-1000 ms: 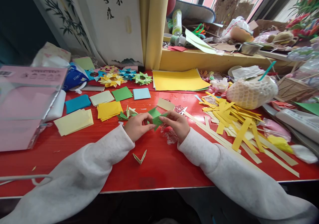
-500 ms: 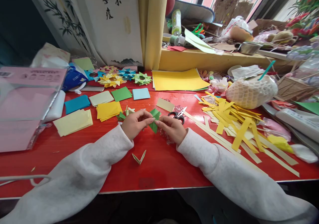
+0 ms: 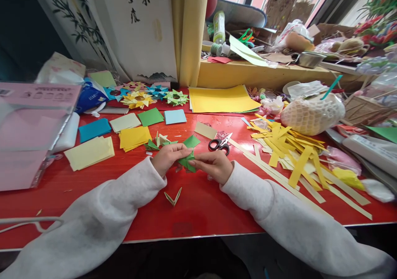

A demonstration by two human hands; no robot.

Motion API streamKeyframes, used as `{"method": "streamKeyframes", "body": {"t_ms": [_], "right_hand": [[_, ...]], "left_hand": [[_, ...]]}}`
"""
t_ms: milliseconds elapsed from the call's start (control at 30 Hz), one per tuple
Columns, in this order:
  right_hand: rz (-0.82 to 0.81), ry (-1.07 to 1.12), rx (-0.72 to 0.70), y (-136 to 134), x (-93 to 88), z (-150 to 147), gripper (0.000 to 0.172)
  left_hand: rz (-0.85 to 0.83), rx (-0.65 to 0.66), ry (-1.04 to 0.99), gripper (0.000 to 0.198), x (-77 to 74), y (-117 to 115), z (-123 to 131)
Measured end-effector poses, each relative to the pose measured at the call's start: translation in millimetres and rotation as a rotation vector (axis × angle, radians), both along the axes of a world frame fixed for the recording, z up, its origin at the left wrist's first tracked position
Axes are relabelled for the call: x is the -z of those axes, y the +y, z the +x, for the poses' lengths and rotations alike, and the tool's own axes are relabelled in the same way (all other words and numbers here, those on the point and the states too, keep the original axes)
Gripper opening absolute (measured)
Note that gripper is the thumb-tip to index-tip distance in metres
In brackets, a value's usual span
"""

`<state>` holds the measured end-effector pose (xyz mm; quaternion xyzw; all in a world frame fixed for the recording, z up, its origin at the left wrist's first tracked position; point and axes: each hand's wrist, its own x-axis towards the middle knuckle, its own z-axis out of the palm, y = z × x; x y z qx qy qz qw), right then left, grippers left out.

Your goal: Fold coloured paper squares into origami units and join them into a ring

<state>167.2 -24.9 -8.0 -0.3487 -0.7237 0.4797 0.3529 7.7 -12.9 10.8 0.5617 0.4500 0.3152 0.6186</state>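
Between my hands is a green folded paper piece [image 3: 191, 142], held above the red table [image 3: 217, 212]. My left hand [image 3: 170, 157] pinches its left side between thumb and fingers. My right hand [image 3: 214, 164] grips its lower right part the same way. Part of the paper is hidden by my fingers. Behind my left hand lie several folded green and cream paper pieces [image 3: 161, 140]. A small cream V-shaped folded piece [image 3: 173, 197] rests on the table in front of me. Just beyond my right hand lie black-handled scissors [image 3: 219, 144].
Paper stacks in blue [image 3: 94, 130], yellow [image 3: 135, 138] and cream [image 3: 89, 153] lie to the left. Finished folded paper rings [image 3: 138, 99] sit at the back. Cut yellow strips [image 3: 285, 142] spread out on the right, near a net-wrapped bundle [image 3: 313, 111]. A pink package [image 3: 34, 134] stands far left.
The green paper has turned and shows more of its surface, with one flap now pointing up and right. My right fingers have shifted slightly left and down along it.
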Motion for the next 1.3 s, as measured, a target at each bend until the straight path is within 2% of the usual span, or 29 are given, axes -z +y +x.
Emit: {"method": "streamKeyframes", "body": {"t_ms": [67,133,200,267,367,433,567,700,767,867,967,1067,1133,1233,1300], "right_hand": [[-0.020,-0.010,0.023,-0.2,0.6,-0.1,0.028],[-0.080,0.029,0.044,0.9,1.3,-0.5,0.029],[-0.160,0.118,0.050,2.6,1.1,-1.2,0.028],[-0.219,0.207,0.060,4.0,-0.3,-2.0,0.027],[-0.251,0.277,0.066,4.8,-3.3,-2.8,0.026],[-0.266,0.304,0.045,4.7,-4.6,-2.8,0.026],[-0.259,0.337,0.034,5.1,-3.9,-2.6,0.030],[-0.139,0.305,0.177,8.0,-0.2,-3.1,0.026],[-0.105,0.272,0.219,9.4,2.2,-3.7,0.028],[-0.101,0.157,0.148,9.6,5.3,-4.9,0.033],[-0.093,0.067,0.074,6.8,6.7,-5.8,0.027],[-0.044,0.009,0.096,3.4,7.0,-6.6,0.028],[-0.030,0.009,0.086,2.9,7.6,-7.2,0.028],[-0.135,0.141,0.049,5.9,7.9,-7.8,0.029],[-0.255,0.267,0.037,8.9,6.8,-7.9,0.030]], "left_hand": [[0.100,-0.030,0.088,0.025,-0.1,-2.3,1.2],[0.409,-0.125,0.218,0.018,-0.2,-4.4,1.1],[0.784,-0.143,0.334,0.023,-0.1,-4.9,-0.5],[1.052,-0.034,0.413,0.031,0.4,-3.2,-3.1],[1.201,0.086,0.457,0.030,2.5,0.7,-6.7],[1.184,0.086,0.440,0.028,3.8,1.6,-7.7],[0.996,0.022,0.427,0.025,3.5,-1.2,-7.1],[0.813,-0.135,0.426,0.022,1.1,-2.4,-7.6],[0.714,-0.167,0.362,0.023,1.0,-1.4,-8.4],[0.600,-0.151,0.267,0.024,2.1,0.4,-8.4],[0.640,-0.135,0.227,0.019,3.7,1.2,-6.7],[0.718,-0.140,0.204,0.017,6.2,1.5,-4.7],[0.644,-0.126,0.172,0.021,8.2,1.9,-4.1],[0.472,-0.112,0.083,0.033,9.6,3.1,-5.0],[0.439,-0.105,0.051,0.036,8.6,3.7,-6.7]]}}
